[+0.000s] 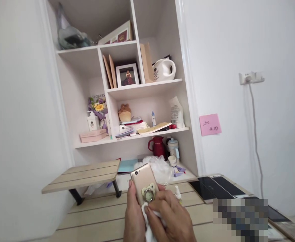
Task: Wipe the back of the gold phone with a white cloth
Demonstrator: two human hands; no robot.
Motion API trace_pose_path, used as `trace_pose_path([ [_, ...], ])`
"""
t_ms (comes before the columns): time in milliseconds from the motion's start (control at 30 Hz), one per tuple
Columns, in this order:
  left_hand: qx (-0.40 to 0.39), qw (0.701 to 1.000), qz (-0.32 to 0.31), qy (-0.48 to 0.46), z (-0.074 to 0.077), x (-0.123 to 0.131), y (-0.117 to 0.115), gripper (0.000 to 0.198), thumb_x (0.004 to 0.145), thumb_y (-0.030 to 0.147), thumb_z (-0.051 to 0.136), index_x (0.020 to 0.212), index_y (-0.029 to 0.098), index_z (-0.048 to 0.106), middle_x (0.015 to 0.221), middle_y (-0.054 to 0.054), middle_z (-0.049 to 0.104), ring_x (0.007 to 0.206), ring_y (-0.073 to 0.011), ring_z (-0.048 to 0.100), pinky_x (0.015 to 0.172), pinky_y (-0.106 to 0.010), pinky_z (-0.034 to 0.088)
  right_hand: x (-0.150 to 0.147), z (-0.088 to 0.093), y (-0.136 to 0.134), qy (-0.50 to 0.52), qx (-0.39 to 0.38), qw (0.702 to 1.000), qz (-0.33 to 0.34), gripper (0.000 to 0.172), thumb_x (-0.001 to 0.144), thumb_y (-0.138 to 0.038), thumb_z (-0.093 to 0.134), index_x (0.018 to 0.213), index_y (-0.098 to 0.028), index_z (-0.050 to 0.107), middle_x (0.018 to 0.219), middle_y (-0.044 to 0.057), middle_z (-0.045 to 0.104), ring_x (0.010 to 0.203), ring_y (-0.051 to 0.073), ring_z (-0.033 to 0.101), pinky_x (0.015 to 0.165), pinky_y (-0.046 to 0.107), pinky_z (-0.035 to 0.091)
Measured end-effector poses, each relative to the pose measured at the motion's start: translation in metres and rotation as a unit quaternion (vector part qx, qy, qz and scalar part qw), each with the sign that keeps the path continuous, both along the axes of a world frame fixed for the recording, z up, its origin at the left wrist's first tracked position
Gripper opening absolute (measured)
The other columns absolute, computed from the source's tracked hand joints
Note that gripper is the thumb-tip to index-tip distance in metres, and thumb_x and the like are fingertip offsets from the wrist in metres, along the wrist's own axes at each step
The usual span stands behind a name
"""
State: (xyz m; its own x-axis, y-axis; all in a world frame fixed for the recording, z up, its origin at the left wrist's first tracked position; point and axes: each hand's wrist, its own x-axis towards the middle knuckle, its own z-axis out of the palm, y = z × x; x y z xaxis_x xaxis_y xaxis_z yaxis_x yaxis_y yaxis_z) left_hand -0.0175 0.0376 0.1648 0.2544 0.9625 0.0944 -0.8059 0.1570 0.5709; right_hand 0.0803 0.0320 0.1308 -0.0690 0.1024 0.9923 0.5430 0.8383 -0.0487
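Note:
My left hand [133,218] grips a gold phone [142,181] upright, its back towards me, with a bear-shaped ring holder [148,194] stuck on it. My right hand [171,218] pinches a white cloth [147,223] and presses it against the lower back of the phone, just below the ring holder. Both hands are low in the middle of the view, above a light wooden desk [99,215]. A small spray bottle [178,194] stands just behind my right hand.
Several dark phones [215,188] lie side by side on the desk at the right. A small wooden riser [84,174] stands at the left. White shelves [142,89] behind hold a kettle, frames, bottles and a red jug. A pink note [210,124] and a power strip hang on the right wall.

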Motion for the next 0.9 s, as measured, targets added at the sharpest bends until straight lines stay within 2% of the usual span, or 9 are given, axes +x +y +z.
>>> trace_pose_path([
  [100,-0.007,1.0,0.027,-0.014,0.005,-0.002,-0.005,0.052,0.086,0.054,0.057,0.103,0.008,0.075,0.079,-0.014,0.076,0.081,-0.0304,0.072,0.083,-0.04,0.054,0.007,0.002,0.004,-0.005,-0.001,1.0,0.008,0.015,0.087,-0.005,0.058,0.094,-0.019,0.061,0.08,0.004,0.059,0.075,0.016,0.063,0.067,0.026,0.055],
  [233,-0.021,0.997,0.057,-0.047,0.012,-0.002,-0.012,0.054,0.085,0.058,0.054,0.103,0.012,0.075,0.083,-0.014,0.076,0.084,-0.0308,0.071,0.086,-0.043,0.053,0.023,0.009,0.008,0.014,-0.028,0.999,-0.003,0.014,0.09,-0.006,0.056,0.096,-0.018,0.061,0.084,0.005,0.061,0.08,0.018,0.063,0.071,0.029,0.054],
  [433,-0.045,0.999,0.025,-0.014,0.016,0.01,-0.015,0.057,0.091,0.057,0.045,0.096,0.01,0.077,0.081,-0.015,0.076,0.088,-0.0311,0.071,0.092,-0.043,0.051,0.035,0.02,0.008,0.058,-0.058,0.996,-0.045,0.012,0.093,-0.01,0.053,0.089,-0.019,0.061,0.083,0.005,0.06,0.078,0.018,0.064,0.07,0.03,0.052],
  [533,-0.061,0.997,0.042,-0.009,0.015,0.011,-0.015,0.057,0.089,0.057,0.048,0.093,0.01,0.077,0.078,-0.014,0.075,0.086,-0.0312,0.071,0.09,-0.043,0.052,0.033,0.014,0.006,0.061,-0.062,0.995,-0.04,0.011,0.093,-0.011,0.054,0.091,-0.019,0.061,0.082,0.005,0.061,0.077,0.019,0.063,0.069,0.031,0.053],
  [600,-0.059,0.996,0.07,-0.006,0.014,0.008,-0.014,0.057,0.086,0.059,0.052,0.094,0.008,0.077,0.077,-0.014,0.074,0.081,-0.0303,0.071,0.086,-0.042,0.053,0.025,0.006,0.003,0.028,-0.054,0.998,-0.023,0.014,0.091,-0.008,0.055,0.096,-0.018,0.062,0.082,0.006,0.062,0.08,0.02,0.064,0.07,0.032,0.055],
  [767,-0.071,0.988,0.133,0.028,0.018,-0.004,-0.014,0.063,0.085,0.061,0.053,0.1,0.004,0.074,0.074,-0.013,0.071,0.065,-0.0227,0.066,0.07,-0.034,0.055,0.0,-0.016,-0.008,-0.009,-0.06,0.998,0.007,0.034,0.086,-0.011,0.056,0.12,-0.017,0.059,0.097,0.012,0.063,0.082,0.022,0.065,0.064,0.03,0.057],
  [900,-0.07,0.988,0.138,0.029,0.025,-0.013,-0.018,0.068,0.085,0.063,0.051,0.109,0.002,0.07,0.075,-0.013,0.069,0.062,-0.0208,0.063,0.063,-0.033,0.055,0.003,-0.015,-0.011,-0.087,-0.105,0.99,0.027,0.039,0.085,-0.014,0.059,0.123,-0.021,0.06,0.094,0.008,0.059,0.072,0.018,0.063,0.058,0.028,0.057],
])
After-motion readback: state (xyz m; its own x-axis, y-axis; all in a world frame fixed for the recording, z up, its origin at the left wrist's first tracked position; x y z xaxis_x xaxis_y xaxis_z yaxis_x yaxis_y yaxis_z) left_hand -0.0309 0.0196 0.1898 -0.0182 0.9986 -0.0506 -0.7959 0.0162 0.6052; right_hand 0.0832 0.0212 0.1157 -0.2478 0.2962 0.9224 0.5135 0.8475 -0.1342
